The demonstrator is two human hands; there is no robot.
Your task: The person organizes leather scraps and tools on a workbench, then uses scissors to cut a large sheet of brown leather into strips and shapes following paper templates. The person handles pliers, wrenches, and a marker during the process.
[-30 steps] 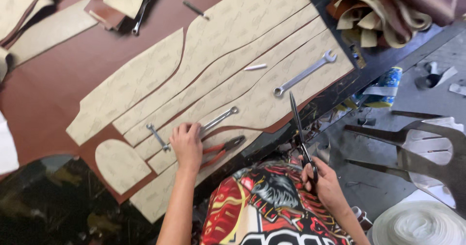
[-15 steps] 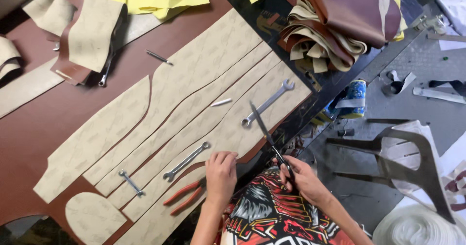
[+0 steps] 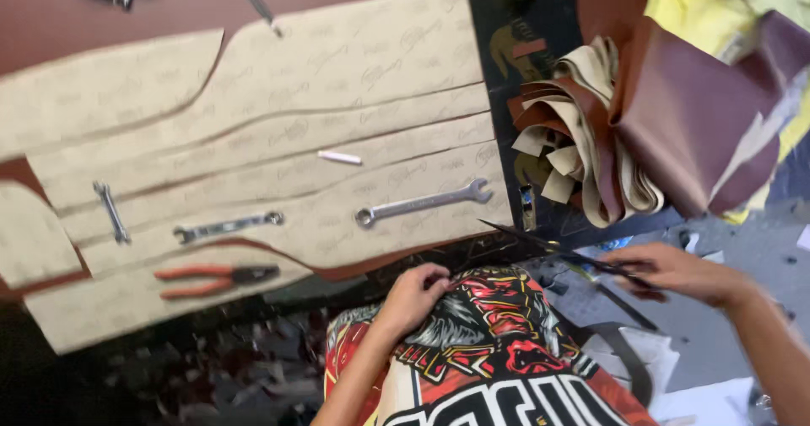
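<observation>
**Desk surface and load**

Desk (image 3: 515, 38) dark; brown leather sheet (image 3: 101, 13) spread over it; tan paper patterns (image 3: 337, 80) on the leather, weighted by three wrenches (image 3: 424, 202) and orange-handled pliers (image 3: 211, 279); folded leather offcuts (image 3: 591, 148) heaped at right edge.

Brown work table (image 3: 51, 4) under soft even light, grey floor (image 3: 751, 249) at right

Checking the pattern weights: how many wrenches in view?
3, all lying on the tan patterns: a small wrench at left, a mid wrench above the pliers, and a long wrench at right. Others may lie outside the frame.
</observation>
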